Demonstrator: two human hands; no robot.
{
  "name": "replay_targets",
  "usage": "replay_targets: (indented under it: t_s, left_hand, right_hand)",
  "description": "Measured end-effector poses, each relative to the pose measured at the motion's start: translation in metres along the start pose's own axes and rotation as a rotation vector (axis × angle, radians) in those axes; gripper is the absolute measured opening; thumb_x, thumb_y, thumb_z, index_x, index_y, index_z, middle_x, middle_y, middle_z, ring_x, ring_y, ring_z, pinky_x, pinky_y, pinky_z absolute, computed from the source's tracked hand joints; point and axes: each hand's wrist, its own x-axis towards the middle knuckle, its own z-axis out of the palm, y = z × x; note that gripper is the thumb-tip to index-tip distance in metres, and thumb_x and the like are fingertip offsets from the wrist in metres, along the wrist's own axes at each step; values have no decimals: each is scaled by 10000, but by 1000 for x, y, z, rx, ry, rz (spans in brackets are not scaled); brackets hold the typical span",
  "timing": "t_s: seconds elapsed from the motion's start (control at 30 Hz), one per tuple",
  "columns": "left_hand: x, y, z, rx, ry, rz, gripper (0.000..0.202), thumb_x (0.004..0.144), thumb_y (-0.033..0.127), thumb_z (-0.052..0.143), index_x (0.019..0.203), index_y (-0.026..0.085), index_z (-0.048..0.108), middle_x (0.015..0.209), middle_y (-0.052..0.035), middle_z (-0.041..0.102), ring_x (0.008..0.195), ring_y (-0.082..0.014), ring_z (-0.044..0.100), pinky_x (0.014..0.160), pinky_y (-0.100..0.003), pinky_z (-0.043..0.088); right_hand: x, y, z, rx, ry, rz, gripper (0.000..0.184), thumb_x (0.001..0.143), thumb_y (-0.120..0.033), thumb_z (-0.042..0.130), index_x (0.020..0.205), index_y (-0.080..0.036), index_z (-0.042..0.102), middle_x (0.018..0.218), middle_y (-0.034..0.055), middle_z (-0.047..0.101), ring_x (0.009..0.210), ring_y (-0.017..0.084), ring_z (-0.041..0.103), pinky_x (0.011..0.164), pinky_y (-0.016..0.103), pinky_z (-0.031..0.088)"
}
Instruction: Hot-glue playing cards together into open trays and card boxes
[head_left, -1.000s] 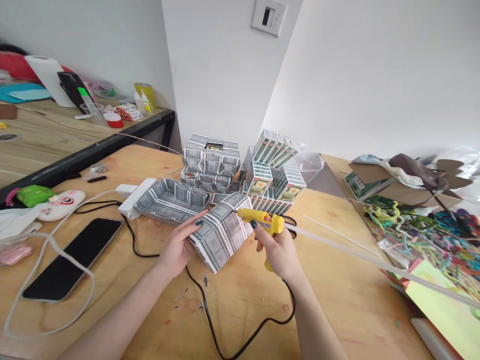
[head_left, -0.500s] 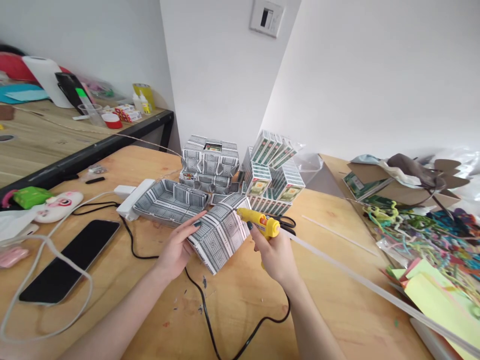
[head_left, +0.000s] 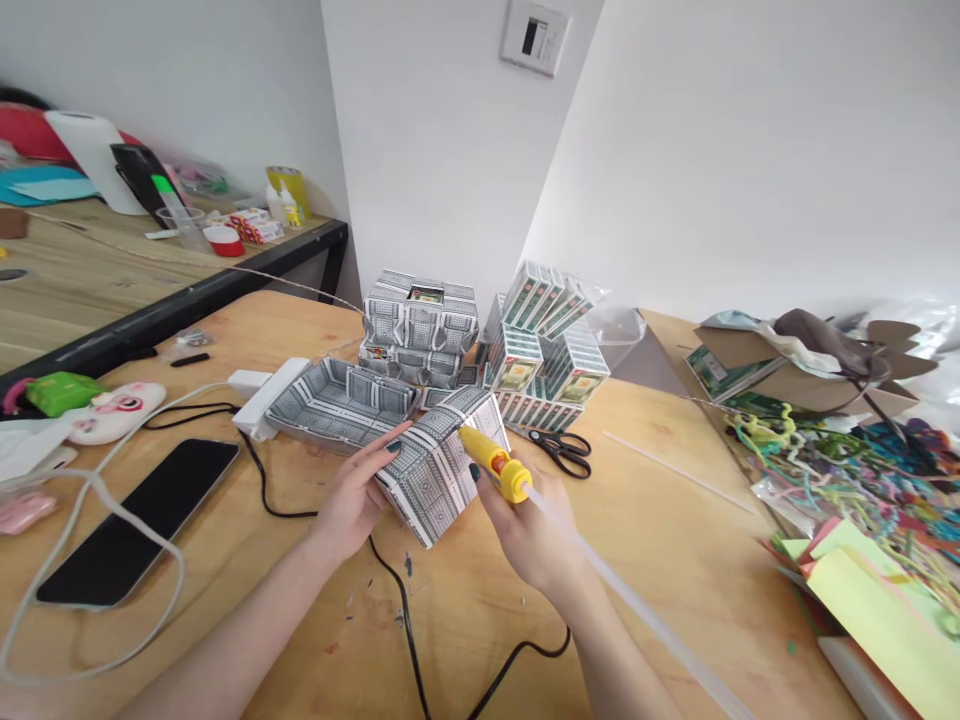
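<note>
My left hand [head_left: 358, 503] grips the left edge of a folded panel of grey-and-white patterned playing cards [head_left: 435, 475], held tilted above the table. My right hand [head_left: 536, 525] is wrapped round a yellow hot glue gun [head_left: 499, 465], with a long translucent glue stick [head_left: 622, 590] jutting from its back. The gun's tip is at the panel's upper right part; whether it touches is hidden. Behind the panel lies a shallow tray made of cards [head_left: 322, 405]. Farther back stands a box-like card structure [head_left: 420, 325].
Stacked card packs [head_left: 536, 360] stand at the back, with black scissors [head_left: 562, 452] before them. A phone [head_left: 142, 520] and white cable lie left, near a white power strip [head_left: 274, 400]. Pipe cleaners [head_left: 817, 470] and coloured paper [head_left: 877, 600] fill the right. A black cord [head_left: 405, 600] crosses the front.
My right hand has moved the glue gun left and slightly down over the panel, and its glue stick now points more steeply downward. The scissors are more exposed. My left hand stays nearly still.
</note>
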Motion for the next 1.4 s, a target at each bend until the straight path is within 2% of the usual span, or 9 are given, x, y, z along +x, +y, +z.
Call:
replay_targets:
  t_s: [0.27,0.47,0.93,1.17,1.3,1.4]
  left_hand:
    - [0,1,2,4,10,-13,494,687,163,658,1179,152,609,995,-71,718,939,-200,652,724,-220,506]
    - [0,1,2,-24,30,-13,457,694,138,631,1151,147,627,968,-68,725,929,-194,654,720,-213,507]
    - [1,-1,1,-18,18,-5,446,708,135,620,1154,152,626,968,-71,723,904,-192,660,735,-233,513]
    - [1,-1,0,1,3,0,449,701,160,642,1151,163,631,980,-67,722,927,-193,655,740,-218,505]
    - [1,-1,-2,5,-9,-8,471,698,170,654,1168,180,621,1009,-61,716,952,-196,648,751,-221,502]
    - [1,-2,-2,-3,-4,-7,464,695,184,658,1158,180,629,1018,-63,714,984,-203,637,766,-224,497]
  right_hand:
    - [-1,4,2,124,-35,11,251,838,-385,437,656,-219,392,571,-23,452,515,119,390,510,238,296]
    - [2,14,7,225,-16,-19,307,862,-430,402,645,-213,391,577,-21,448,524,119,422,499,234,301]
    - [-1,7,3,215,-67,-58,285,860,-383,411,637,-210,375,590,-28,423,521,104,349,502,238,272]
    - [-4,7,2,214,-81,-108,284,859,-385,416,641,-205,439,568,-26,443,519,109,391,494,233,291]
    - [-5,14,-3,304,-124,-33,268,851,-399,454,695,-190,518,553,-33,446,503,104,413,473,224,318]
    - [-4,20,-15,402,-146,22,299,845,-431,474,717,-174,561,594,-17,493,529,109,462,492,224,371]
